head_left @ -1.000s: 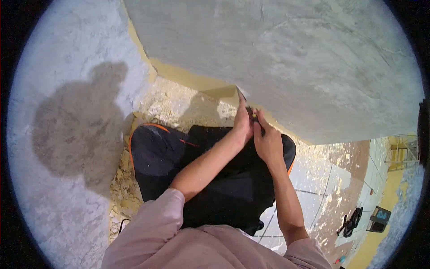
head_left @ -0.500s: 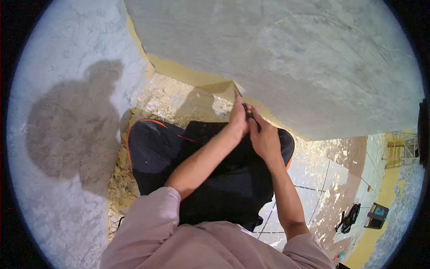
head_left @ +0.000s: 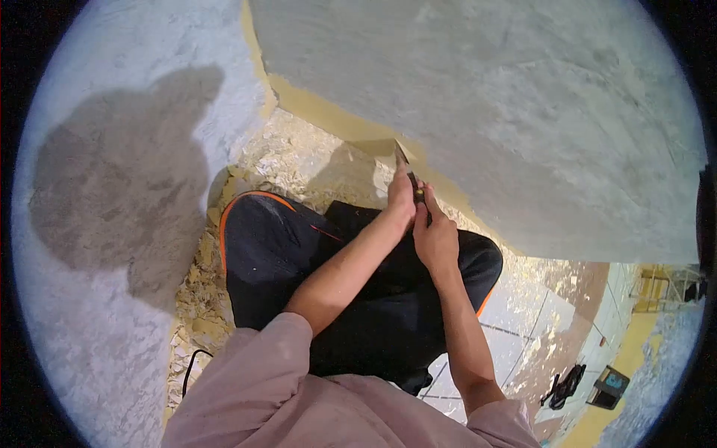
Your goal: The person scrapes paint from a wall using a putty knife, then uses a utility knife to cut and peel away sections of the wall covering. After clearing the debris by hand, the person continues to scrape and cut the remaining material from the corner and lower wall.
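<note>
Both my hands are on a dark-handled scraper (head_left: pixel 419 196) with a yellow spot on its handle. My left hand (head_left: pixel 401 196) lies along the front of the tool, near its blade, fingers pointing up toward the wall. My right hand (head_left: pixel 436 235) is wrapped round the rear of the handle. The blade tip touches or nearly touches the yellow strip (head_left: pixel 321 110) at the foot of the grey wall (head_left: pixel 448 89). Part of the handle is hidden by my fingers.
Pale flakes (head_left: pixel 202 299) cover the floor by the left wall (head_left: pixel 89 313) and around my knees. White tiles (head_left: pixel 515 306) lie to the right, with a black object (head_left: pixel 565 387), a dark box (head_left: pixel 609 387) and a metal frame (head_left: pixel 661 290) farther right.
The view has shifted, so the wall corner appears farther right and slightly higher. Both hands still hold the tool against the wall's foot, and more of the blade shows.
</note>
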A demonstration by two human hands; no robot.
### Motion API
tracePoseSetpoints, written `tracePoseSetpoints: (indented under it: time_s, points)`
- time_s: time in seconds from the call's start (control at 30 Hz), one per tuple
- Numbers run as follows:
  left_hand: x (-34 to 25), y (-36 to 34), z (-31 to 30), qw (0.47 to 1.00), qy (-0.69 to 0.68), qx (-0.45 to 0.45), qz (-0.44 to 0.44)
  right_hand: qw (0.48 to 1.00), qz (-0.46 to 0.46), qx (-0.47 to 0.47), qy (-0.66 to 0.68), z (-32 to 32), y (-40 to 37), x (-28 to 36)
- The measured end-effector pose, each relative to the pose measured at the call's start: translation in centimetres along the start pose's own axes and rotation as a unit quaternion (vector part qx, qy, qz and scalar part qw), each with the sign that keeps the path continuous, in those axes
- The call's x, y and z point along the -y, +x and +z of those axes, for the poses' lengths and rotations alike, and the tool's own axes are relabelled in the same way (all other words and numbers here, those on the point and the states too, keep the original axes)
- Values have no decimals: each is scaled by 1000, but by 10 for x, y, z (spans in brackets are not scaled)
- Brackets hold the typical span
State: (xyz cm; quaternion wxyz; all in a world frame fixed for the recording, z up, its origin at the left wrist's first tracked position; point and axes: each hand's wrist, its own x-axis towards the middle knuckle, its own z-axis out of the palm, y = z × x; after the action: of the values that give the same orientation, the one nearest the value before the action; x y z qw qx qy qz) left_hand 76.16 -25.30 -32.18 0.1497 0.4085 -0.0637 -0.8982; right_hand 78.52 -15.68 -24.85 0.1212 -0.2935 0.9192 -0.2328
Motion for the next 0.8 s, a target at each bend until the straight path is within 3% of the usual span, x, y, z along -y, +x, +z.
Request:
tracePoseSetpoints:
  time_s: [0.07, 0.13, 0.23, 0.27, 0.33, 0.43, 0.47, 0.53, 0.6, 0.67, 0.73, 0.8]
  points:
    - [-3, -6, -1, 1000, -9, 19, 11, 1000, 0, -4, -13, -4, -2, -4]
    - [2, -6, -3, 998, -10, 49, 46, 996, -22, 35, 85, -9, 4, -4]
    - [-5, 46, -26, 991, 22, 43, 128, 996, -45, 62, 44, 8, 29, 15]
    - [-32, 12, -13, 993, -84, 25, 83, 995, -41, 83, 39, 17, 35, 25]
    - [-64, 29, -38, 991, -123, 32, 50, 995, -26, 95, 28, 39, 43, 42]
    - [-55, 59, -56, 998, -40, 7, 56, 995, -9, 99, 20, 38, 34, 51]
    - [-45, 26, -36, 993, 6, 21, 117, 995, 15, 91, 23, 32, 26, 43]
    - [-23, 9, -22, 994, -107, 21, 26, 998, 0, 64, 21, 27, 18, 26]
    - [-26, 18, -26, 995, -82, 21, 48, 999, -9, 35, 24, 29, 17, 23]
    - [-29, 30, -32, 996, -48, 21, 66, 998, 41, 40, 8, 37, 18, 28]
    - [-34, 32, -36, 997, -64, 22, 34, 1000, 1, 12, 22, 51, 20, 11]
    - [-39, 28, -35, 996, -41, 24, 80, 998, -24, 34, 37, 54, 24, 8]
